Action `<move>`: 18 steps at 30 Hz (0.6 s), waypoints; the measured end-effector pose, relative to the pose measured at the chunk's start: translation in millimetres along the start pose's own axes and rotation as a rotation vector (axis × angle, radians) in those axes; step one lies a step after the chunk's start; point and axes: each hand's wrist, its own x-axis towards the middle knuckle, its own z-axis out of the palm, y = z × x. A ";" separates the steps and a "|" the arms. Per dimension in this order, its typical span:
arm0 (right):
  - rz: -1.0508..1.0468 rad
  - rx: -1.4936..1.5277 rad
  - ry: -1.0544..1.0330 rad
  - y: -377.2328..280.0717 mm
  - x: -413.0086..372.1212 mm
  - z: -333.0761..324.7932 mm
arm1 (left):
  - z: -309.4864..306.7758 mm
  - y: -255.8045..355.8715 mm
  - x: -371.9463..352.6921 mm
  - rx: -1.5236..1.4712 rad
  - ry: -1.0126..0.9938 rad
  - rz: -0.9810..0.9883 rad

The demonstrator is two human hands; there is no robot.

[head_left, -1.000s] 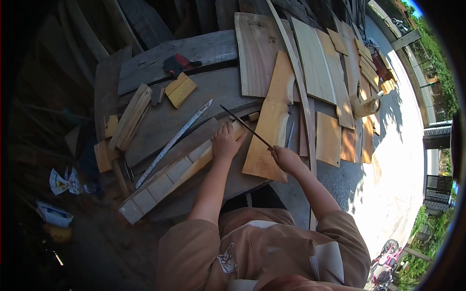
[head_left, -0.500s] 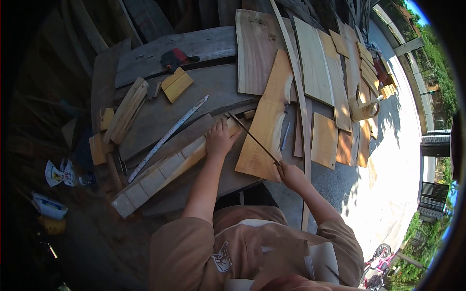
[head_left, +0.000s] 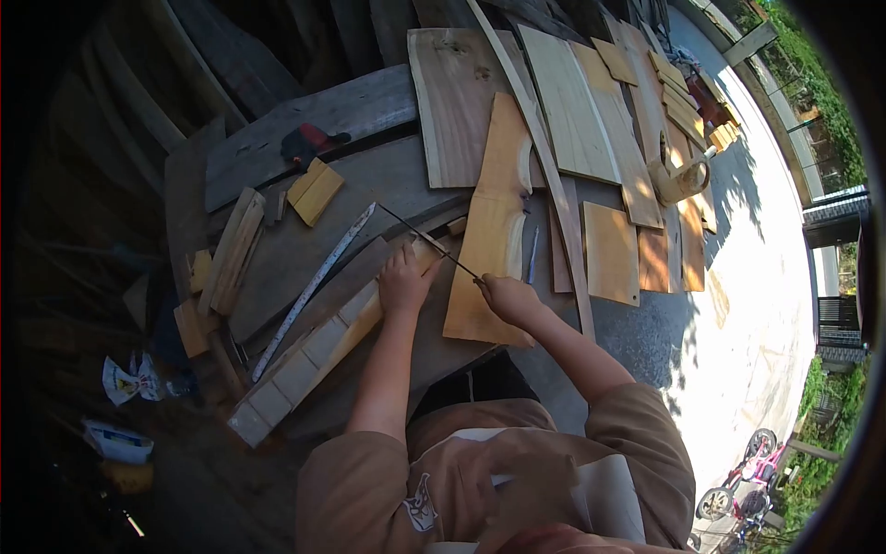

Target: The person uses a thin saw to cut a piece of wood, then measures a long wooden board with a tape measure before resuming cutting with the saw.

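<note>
Two holds: right hand [head_left: 509,300] gripping thin, dark, straight rod [head_left: 452,259]; left hand [head_left: 403,279] clasping long, pale wooden beam [head_left: 312,353] near one-o'clock end. Advised: firm bracing, even strokes.

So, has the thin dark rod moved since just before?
Yes, the thin dark rod slid left: its far tip lies farther from the tan wavy-edged wooden board.

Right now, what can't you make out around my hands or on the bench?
In the head view:
- Left hand: the back of it hides whether it grips the wooden beam or only rests there.
- Thin dark tool: its near end is hidden in the right hand; it's too thin to tell whether its edge has teeth.
- Pale narrow strip: its markings are too small to read.
</note>
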 end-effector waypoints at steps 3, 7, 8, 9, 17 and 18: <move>0.049 -0.017 -0.005 30.8 -42.6 -4.6 | -1.3 0.9 2.9 -0.001 0.011 -0.002; 0.079 -0.022 -0.043 32.5 -56.7 -10.0 | -0.7 1.2 2.1 0.000 0.040 0.003; 0.073 -0.022 -0.044 26.5 -48.1 -10.3 | -0.9 1.0 2.3 0.001 0.045 0.002; 0.068 -0.020 -0.044 18.3 -38.7 -11.9 | -1.1 0.9 2.0 -0.003 0.042 0.005; -0.126 0.033 0.090 -16.2 61.4 19.4 | -6.5 3.0 -0.6 -0.010 -0.049 -0.017; -0.110 0.049 0.093 -16.5 57.9 17.4 | -4.2 1.4 0.2 -0.020 -0.095 -0.040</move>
